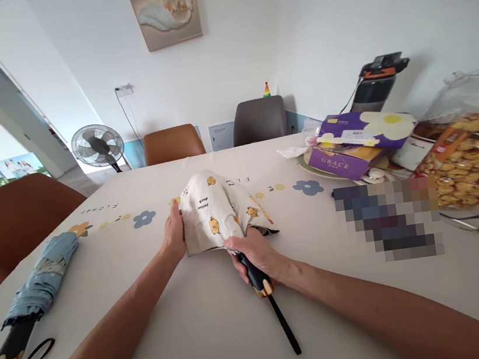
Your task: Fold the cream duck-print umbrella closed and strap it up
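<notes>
A small folding umbrella (211,212), cream with yellow ducks and lettering, lies loosely folded in front of me, its canopy pointing away. My right hand (260,253) is closed around the top of its black and gold handle and the lower canopy folds. From the handle's end a black wrist strap (285,323) stretches toward me. My left hand (174,232) holds the left edge of the canopy, its fingers partly hidden by the cloth. To the left lies a blue folded umbrella (43,279) with a similar black and gold handle and a looped strap.
Purple boxes (350,150) sit on a plate at the right, near a large bag of packaged snacks (474,154). A pixelated patch hides something on the right. Chairs (173,144) stand beyond the flower-printed white table (153,332), with a fan (98,145) behind.
</notes>
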